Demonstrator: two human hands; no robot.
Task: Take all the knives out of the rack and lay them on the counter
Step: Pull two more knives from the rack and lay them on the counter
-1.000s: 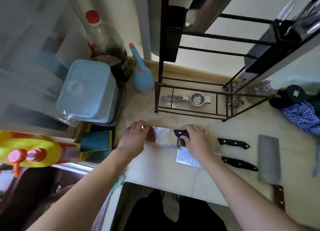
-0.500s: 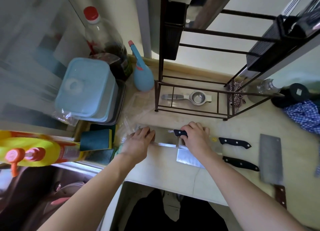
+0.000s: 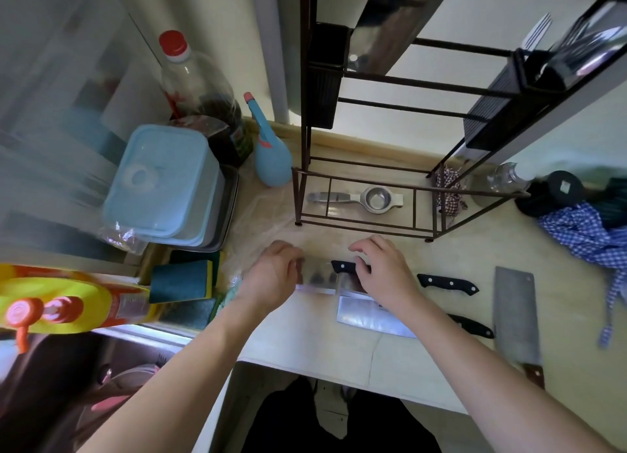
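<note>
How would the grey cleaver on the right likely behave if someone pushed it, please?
The cleaver lies flat on the counter, so it would probably slide, not roll. Its broad blade suggests weight. Its handle sits near the edge, so it might tip off.

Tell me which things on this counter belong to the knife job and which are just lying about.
Part of the job: black rack; cleaver under both hands; shiny cleaver; black-handled knife; grey cleaver; left hand; right hand.

Lying about: blue container; bottle; sponge; strainer; checked cloth.
</note>
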